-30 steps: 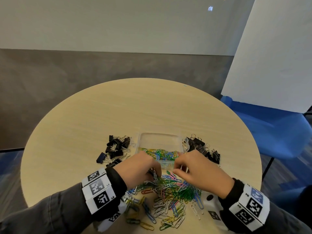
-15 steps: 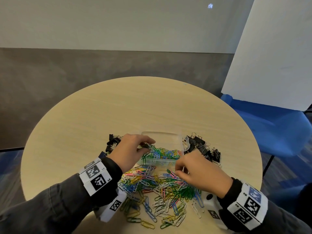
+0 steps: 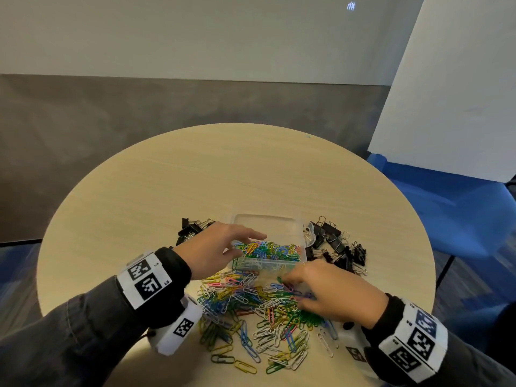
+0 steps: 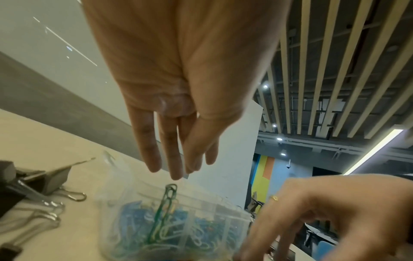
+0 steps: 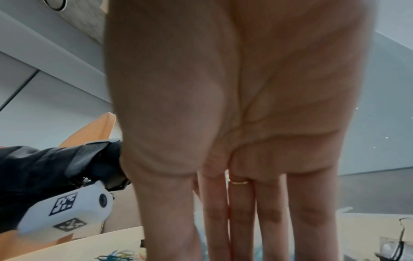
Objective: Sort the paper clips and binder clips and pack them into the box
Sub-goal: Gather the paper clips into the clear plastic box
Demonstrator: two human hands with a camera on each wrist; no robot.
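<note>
A person is sitting at the near edge of a round, pale wooden worktop (image 3: 167,191), both forearms in dark sleeves with white marker-printed wrist blocks. The left hand (image 3: 215,247) is reaching forward over the left end of a small clear plastic box (image 3: 268,222), palm down, with its fingers (image 4: 147,150) hanging straight and loosely together, holding nothing. A green paper clip (image 4: 166,208) is standing on end in the box just beneath those fingertips. The right hand (image 3: 332,294) is lying low on the loose pile of paper clips (image 3: 251,317) near the worktop's near edge, its fingers bent down into the pile just in front of the box; whether they are pinching a clip cannot be told, and the right wrist view is showing only long, nearly straight fingers (image 5: 270,211), one wearing a gold ring (image 5: 239,181).

The box is sitting a little nearer the near edge than the worktop's middle, its near half filled with tangled clips in blue, green, yellow, white and pink. The loose pile is spreading between the box and the near edge. Black binder clips with silver wire handles are lying in two groups, one (image 3: 192,229) just left of the box behind the left hand, the other (image 3: 335,244) just right of it.
</note>
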